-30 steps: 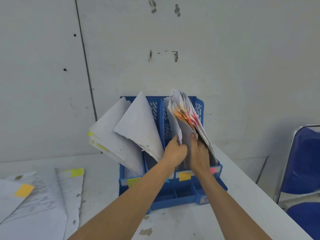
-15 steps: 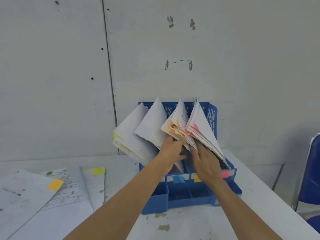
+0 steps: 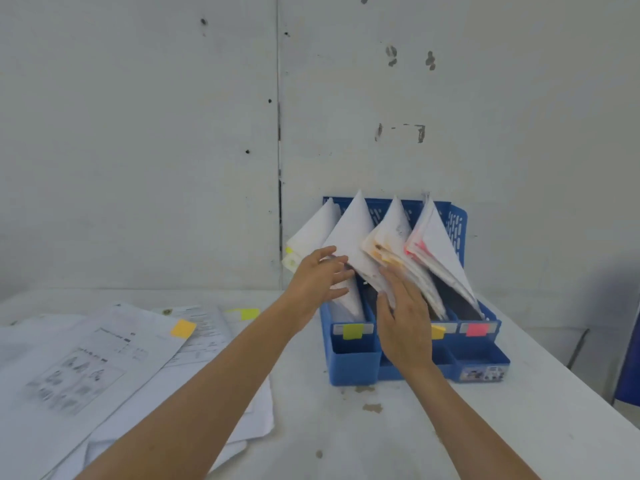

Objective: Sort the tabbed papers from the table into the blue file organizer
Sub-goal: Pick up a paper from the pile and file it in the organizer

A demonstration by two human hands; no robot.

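Note:
The blue file organizer (image 3: 353,362) stands against the wall on the white table, its slots marked by green, orange and pink labels. Several bundles of white tabbed papers lean out of it to the left. My left hand (image 3: 318,278) is spread with straight fingers against the white bundle (image 3: 349,237) over the green-labelled slot. My right hand (image 3: 405,320) lies flat, fingers straight, against the orange-tabbed bundle (image 3: 391,237). The pink-tabbed bundle (image 3: 436,244) sits in the rightmost slot. Neither hand grips anything.
Loose printed sheets (image 3: 104,355) with an orange tab (image 3: 183,328) and a yellow-green tab (image 3: 249,313) lie spread on the table's left. A blue chair (image 3: 630,368) shows at the right edge. The wall rises just behind the organizer.
Both hands have let go of the bundles and drawn back a little with fingers straightened. The view has swung left, so the organizer sits further right and more table papers show.

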